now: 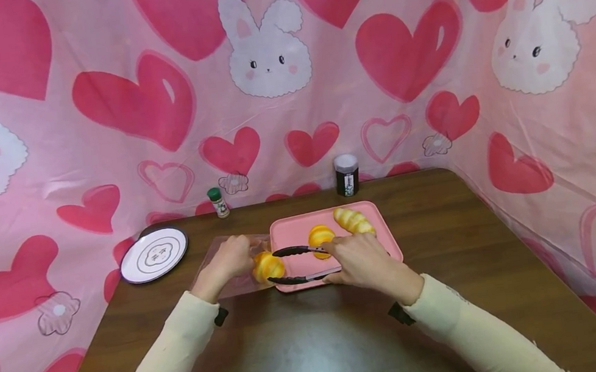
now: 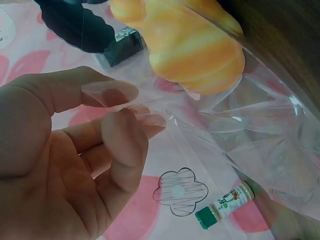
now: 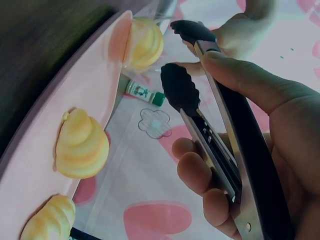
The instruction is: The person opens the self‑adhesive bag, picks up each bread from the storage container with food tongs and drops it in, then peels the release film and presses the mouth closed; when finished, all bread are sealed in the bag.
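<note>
Thumb and fingertips of my left hand (image 1: 231,257) pinch the edge of a clear plastic bag (image 2: 265,135). A yellow-orange swirled bread roll (image 1: 268,267) lies with the bag, its plastic running along the roll in the left wrist view. My right hand (image 1: 364,259) grips black-tipped metal tongs (image 3: 240,125), the two tips spread apart and nothing between them. Those tips point at the bagged roll, close to its right side. On the pink tray (image 1: 288,230) rest another round roll (image 1: 321,234) and a longer, ridged, pale bread (image 1: 353,221).
To the left lies a white plate (image 1: 154,255) with a dark rim. A small green-capped shaker (image 1: 218,203) and a black jar with a pale lid (image 1: 347,175) stand along the table's back edge. Heart-print cloth (image 1: 279,114) hangs behind the brown table (image 1: 305,345).
</note>
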`<state>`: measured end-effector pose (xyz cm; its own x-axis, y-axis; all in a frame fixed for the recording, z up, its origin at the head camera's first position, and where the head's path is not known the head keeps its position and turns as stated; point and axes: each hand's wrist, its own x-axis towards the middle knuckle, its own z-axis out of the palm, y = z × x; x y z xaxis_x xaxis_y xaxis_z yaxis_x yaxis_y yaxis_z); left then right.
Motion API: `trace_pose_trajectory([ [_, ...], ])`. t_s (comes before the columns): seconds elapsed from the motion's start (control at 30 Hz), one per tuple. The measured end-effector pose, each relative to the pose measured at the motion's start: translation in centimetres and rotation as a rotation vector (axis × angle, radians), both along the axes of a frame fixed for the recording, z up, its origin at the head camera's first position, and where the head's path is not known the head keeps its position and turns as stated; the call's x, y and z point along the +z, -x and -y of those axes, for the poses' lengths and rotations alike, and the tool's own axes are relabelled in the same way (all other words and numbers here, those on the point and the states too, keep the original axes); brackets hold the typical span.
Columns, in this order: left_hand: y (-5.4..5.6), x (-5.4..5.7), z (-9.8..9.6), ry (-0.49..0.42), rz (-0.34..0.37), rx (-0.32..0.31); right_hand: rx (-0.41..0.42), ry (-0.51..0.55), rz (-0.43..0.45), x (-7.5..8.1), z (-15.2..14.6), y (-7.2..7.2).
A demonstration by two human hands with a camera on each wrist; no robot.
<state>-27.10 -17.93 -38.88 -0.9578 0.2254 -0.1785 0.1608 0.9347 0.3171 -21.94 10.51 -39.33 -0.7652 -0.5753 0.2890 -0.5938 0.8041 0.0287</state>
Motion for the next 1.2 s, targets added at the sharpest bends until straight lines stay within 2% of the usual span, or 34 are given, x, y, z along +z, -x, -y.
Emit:
trace_pose_trajectory([
  [0.23, -0.2, 0.0, 0.2, 0.023, -0.030, -0.021, -0.013, 0.028, -0.023, -0.4, 0.8, -0.4],
  [0.57, -0.4, 0.0, 0.2, 0.065, -0.033, -0.041, -0.054, 0.013, 0.017, -1.4, 1.9, -0.4],
  [0.77, -0.2, -0.1, 0.2, 0.025, -0.022, -0.073, -0.091, -0.012, 0.059, -1.7, 2.6, -0.6],
  [0.87, -0.2, -0.1, 0.2, -0.001, -0.002, -0.073, -0.095, -0.017, 0.051, -2.0, 2.9, -0.6],
  [1.2, 0.0, -0.1, 0.2, -0.032, 0.001, -0.079, -0.055, -0.034, -0.001, -2.2, 3.1, -0.5],
])
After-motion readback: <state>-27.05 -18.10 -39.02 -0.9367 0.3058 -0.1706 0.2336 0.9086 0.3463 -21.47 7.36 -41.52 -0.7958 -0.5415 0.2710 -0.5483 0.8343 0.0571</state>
